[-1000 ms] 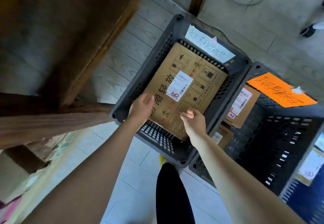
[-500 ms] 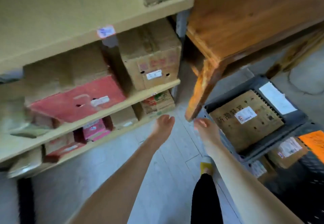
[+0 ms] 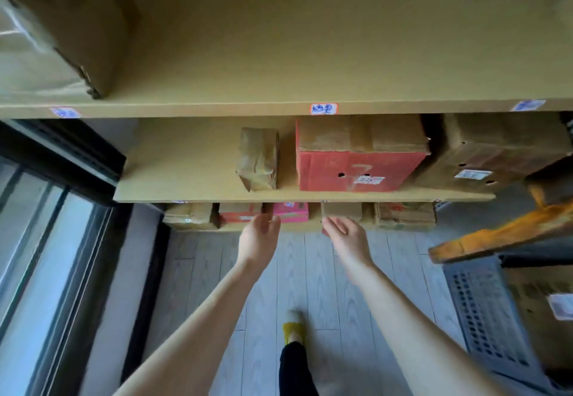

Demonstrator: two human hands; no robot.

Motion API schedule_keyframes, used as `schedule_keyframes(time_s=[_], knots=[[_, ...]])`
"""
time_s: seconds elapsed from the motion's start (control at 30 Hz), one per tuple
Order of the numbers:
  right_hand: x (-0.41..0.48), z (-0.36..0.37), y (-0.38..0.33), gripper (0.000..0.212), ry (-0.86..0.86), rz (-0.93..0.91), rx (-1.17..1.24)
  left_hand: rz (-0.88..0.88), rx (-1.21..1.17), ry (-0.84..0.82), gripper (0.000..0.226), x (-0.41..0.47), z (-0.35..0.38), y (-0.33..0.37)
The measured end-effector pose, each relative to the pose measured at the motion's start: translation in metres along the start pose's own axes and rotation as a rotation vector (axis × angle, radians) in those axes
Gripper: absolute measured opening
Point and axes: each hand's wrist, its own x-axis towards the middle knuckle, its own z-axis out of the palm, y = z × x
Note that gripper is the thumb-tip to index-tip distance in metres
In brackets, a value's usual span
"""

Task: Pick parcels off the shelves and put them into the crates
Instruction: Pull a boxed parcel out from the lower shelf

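Observation:
I face tan shelves (image 3: 279,197) stacked with parcels. On the middle shelf stand a small brown paper-wrapped parcel (image 3: 258,159), a red and brown carton (image 3: 359,159) and a larger brown carton (image 3: 496,153). The bottom shelf holds several small parcels, among them a pink one (image 3: 291,212) and a brown one (image 3: 341,211). My left hand (image 3: 259,237) and my right hand (image 3: 348,239) are both open and empty, raised side by side just in front of the bottom shelf's parcels. A grey crate (image 3: 483,312) with a brown box (image 3: 545,308) in it sits at the lower right.
A big brown parcel (image 3: 62,29) lies on the top shelf at the left. A wooden table edge (image 3: 502,231) juts in at the right above the crate. A dark window frame (image 3: 62,178) lines the left. My leg and yellow-toed foot (image 3: 293,330) stand on the pale plank floor.
The view has swung from the crate to the shelves. My hands have let go of the flat box left in the crate and have moved, empty, toward the bottom shelf.

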Motion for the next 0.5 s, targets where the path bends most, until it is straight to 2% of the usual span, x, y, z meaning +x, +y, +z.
schedule_keyframes(time_s=[0.07, 0.13, 0.23, 0.33, 0.43, 0.5], knots=[[0.023, 0.026, -0.004, 0.012, -0.04, -0.014, -0.027, -0.026, -0.042, 0.048, 0.028, 0.026, -0.012, -0.006], [0.046, 0.048, -0.012, 0.018, -0.072, -0.017, -0.072, -0.052, -0.027, 0.091, 0.03, 0.053, -0.023, -0.006], [0.076, 0.081, -0.029, 0.035, -0.1, -0.025, -0.098, -0.12, -0.033, 0.128, 0.05, 0.097, -0.036, -0.008], [0.104, 0.109, -0.039, 0.033, -0.076, 0.008, -0.097, -0.153, -0.1, 0.14, 0.06, 0.141, -0.039, -0.007], [0.118, 0.13, -0.04, 0.034, -0.038, 0.114, -0.034, -0.123, -0.164, 0.098, 0.057, 0.169, -0.036, -0.007], [0.121, 0.139, -0.037, 0.033, -0.018, 0.119, 0.028, -0.069, -0.2, 0.09, 0.044, 0.183, -0.036, -0.014]])
